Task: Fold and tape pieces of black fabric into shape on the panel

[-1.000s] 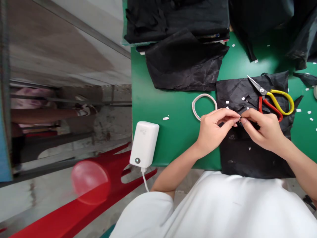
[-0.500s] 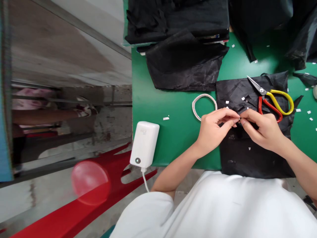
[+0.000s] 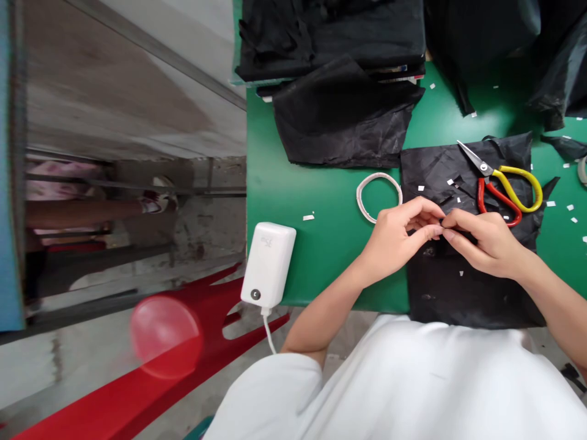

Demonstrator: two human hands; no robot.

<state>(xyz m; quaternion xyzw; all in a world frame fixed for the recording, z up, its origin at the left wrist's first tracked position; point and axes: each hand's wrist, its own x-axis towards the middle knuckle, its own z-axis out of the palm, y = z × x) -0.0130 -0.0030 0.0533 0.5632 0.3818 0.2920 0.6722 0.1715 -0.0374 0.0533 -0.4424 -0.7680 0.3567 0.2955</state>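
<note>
My left hand (image 3: 398,237) and my right hand (image 3: 487,239) meet fingertip to fingertip over a black cloth (image 3: 472,293) on the green table. Both pinch at one small dark spot; whatever is between the fingers is too small to name. Scissors (image 3: 493,174) with one yellow and one red handle lie on the cloth, beyond my right hand, blades pointing up and left. Left of the cloth's edge, just past my left hand, lies a whitish ring-shaped roll (image 3: 358,197). Small white scraps dot the cloth.
A white power bank (image 3: 269,263) with a cable sits at the green table's (image 3: 321,208) left edge. Stacked black fabric (image 3: 339,30) and a loose black piece (image 3: 348,116) lie at the back. A red stool (image 3: 215,342) stands left; another person's leg (image 3: 87,214) shows beyond.
The fingertips of both hands have shifted slightly down and remain together. My left hand's fingers are a little more spread from its thumb. The other person's foot has moved slightly.
</note>
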